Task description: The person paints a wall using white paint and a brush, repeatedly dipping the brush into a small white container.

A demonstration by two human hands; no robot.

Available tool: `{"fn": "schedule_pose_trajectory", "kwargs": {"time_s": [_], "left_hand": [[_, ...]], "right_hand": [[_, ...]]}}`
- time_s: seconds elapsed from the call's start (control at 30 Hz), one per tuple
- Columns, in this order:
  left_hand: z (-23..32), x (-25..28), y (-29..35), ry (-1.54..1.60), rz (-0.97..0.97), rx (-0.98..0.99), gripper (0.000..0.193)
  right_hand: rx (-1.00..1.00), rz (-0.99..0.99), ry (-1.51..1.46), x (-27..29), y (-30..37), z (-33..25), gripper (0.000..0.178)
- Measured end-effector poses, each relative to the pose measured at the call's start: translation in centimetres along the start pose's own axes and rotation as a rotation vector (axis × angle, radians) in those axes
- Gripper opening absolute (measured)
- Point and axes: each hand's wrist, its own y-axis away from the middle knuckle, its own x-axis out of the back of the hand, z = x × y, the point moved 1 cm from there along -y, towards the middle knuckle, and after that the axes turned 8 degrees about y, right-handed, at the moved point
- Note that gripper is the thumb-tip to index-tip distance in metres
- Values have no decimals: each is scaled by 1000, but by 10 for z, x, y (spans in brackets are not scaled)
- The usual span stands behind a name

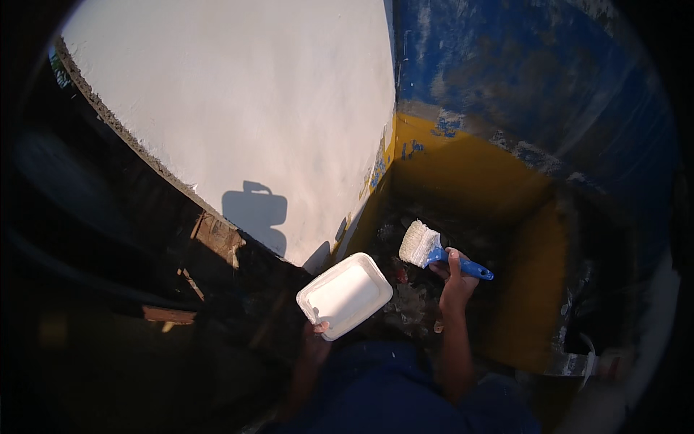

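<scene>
My left hand [316, 338] grips the near left edge of a white rectangular tub [316, 295], its thumb over the rim. White paint [347, 289] lies in the tub, part in sunlight and part in shadow. To the right of it, my right hand [455, 278] is closed around the blue handle of a wide paintbrush [434, 249]. The brush's pale bristles point up and left, coated with white, and white spots mark the handle. Brush and tub are apart. Beyond them rises a white-painted wall [253, 94]; neither the brush nor the tub visibly touches it.
A blue wall [520, 79] with worn patches meets the white one at a corner, with a yellow lower band [463, 166]. Dark rubble and litter [408, 304] cover the ground. At left lie a rough wall edge [130, 130] and a wooden piece [170, 315].
</scene>
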Motion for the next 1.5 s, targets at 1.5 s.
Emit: {"fn": "schedule_pose_trajectory", "kwargs": {"time_s": [1.5], "left_hand": [[-29, 19, 6, 63, 119, -36, 66]], "right_hand": [[-297, -230, -490, -87, -115, -9, 14]]}}
